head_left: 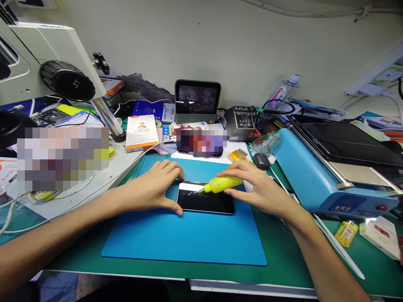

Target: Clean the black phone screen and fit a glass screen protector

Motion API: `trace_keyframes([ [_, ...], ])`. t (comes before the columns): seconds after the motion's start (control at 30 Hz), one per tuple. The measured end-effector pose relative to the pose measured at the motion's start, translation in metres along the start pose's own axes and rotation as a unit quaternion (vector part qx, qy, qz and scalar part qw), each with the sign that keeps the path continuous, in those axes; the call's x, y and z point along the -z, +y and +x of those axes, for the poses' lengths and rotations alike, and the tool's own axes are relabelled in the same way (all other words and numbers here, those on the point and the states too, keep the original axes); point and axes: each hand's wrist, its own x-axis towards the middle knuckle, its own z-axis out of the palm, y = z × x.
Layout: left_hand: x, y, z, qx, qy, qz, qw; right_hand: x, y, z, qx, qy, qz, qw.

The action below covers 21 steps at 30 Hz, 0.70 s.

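A smartphone (pixel 208 203) with a black glossy screen lies flat on a blue mat (pixel 182 239). My left hand (pixel 154 186) grips its left end, with the thumb at the near corner and the fingers at the far one. Between the thumb and fingers of my right hand (pixel 258 184) is a yellow squeeze bottle (pixel 224 183), tilted on its side. Its thin nozzle points left and down, close over the screen. A wavy line of clear liquid (pixel 190 193) shows on the glass beside the tip.
On the right stands a blue machine (pixel 302 172) with a dark flat device on top. A microscope (pixel 59 63) rises at the left. Behind the mat are a small screen device (pixel 197 98), a white-orange box (pixel 142 132), a grey soldering station (pixel 239 122) and a glass jar (pixel 267 143).
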Motion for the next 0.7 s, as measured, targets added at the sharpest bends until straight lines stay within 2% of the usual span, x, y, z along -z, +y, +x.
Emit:
trace_keyframes([
  [0.1,0.000,-0.001,-0.001,-0.004,-0.001,-0.004,1.000,0.004,0.003,-0.001,-0.011,0.010,0.007,1.000],
  [0.3,0.000,-0.002,-0.002,-0.013,-0.001,0.001,1.000,0.005,0.014,-0.003,-0.088,0.086,0.066,0.990],
  [0.47,0.002,0.001,-0.001,-0.030,-0.005,0.019,0.999,-0.001,0.024,0.000,-0.139,0.193,0.175,0.956],
  [0.6,0.001,0.001,-0.001,-0.037,0.003,0.016,0.999,-0.002,0.033,0.004,-0.187,0.280,0.167,0.927],
  [0.7,0.001,0.000,-0.002,-0.042,0.009,0.013,0.999,0.000,0.041,0.013,-0.212,0.306,0.144,0.917],
])
